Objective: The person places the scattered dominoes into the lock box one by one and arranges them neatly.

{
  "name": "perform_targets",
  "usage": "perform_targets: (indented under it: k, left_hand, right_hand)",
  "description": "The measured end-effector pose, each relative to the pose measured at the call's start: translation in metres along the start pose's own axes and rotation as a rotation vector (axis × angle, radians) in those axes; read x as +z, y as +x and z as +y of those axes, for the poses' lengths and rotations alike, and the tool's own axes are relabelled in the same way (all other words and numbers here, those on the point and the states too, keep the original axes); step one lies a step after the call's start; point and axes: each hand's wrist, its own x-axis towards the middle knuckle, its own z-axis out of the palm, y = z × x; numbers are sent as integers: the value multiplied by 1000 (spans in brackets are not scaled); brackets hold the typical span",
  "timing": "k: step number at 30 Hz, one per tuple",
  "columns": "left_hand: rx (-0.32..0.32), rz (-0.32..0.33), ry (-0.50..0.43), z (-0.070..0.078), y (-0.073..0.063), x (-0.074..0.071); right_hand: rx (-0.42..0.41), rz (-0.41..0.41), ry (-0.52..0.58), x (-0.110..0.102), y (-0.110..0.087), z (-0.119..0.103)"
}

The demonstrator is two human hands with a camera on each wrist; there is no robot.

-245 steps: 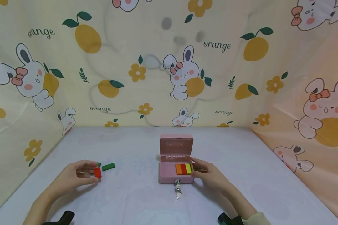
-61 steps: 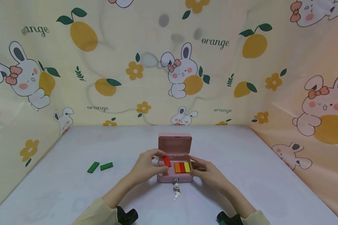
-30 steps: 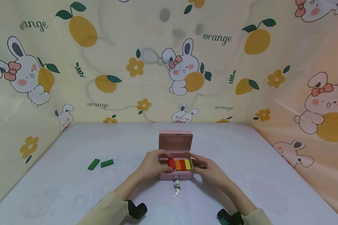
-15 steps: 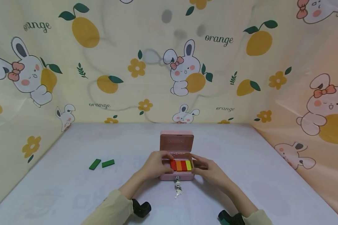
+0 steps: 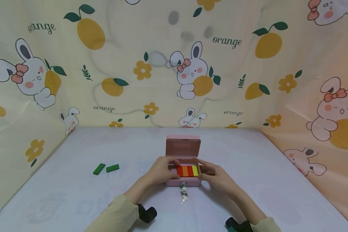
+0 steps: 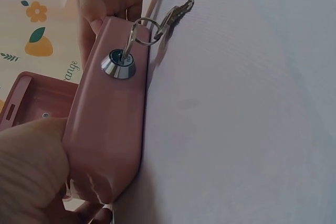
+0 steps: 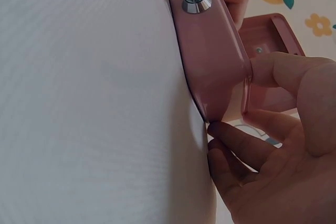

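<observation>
A pink metal cash box (image 5: 174, 183) stands on the table with its lid (image 5: 183, 147) raised. Inside it, a row of flat blocks runs from a red block (image 5: 179, 171) through an orange block (image 5: 185, 171) and another red block (image 5: 190, 171) to a yellow block (image 5: 195, 171). My left hand (image 5: 160, 170) reaches in from the left, thumb and forefinger pinching the leftmost red block; its fingertips are partly hidden in the left wrist view. My right hand (image 5: 217, 176) grips the box's right side, the thumb (image 7: 270, 71) at the rim and fingers against the outer wall.
Two green blocks (image 5: 99, 169) lie on the white tabletop (image 5: 61, 193) to the left. A ring of keys (image 5: 184, 195) hangs from the lock (image 6: 119, 65) on the box front. A patterned cloth (image 5: 150, 32) rises behind and at both sides.
My left hand has carried the red block from the table's left into the box and set it against the orange one. The right hand has stayed at the box's right side.
</observation>
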Motion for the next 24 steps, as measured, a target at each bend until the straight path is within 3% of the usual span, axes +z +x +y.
perform_targets:
  k: [24]
  left_hand:
    - [-8,-12,17,1,1,-1]
  right_hand:
    - [-5,-6,-28,-1,1,1]
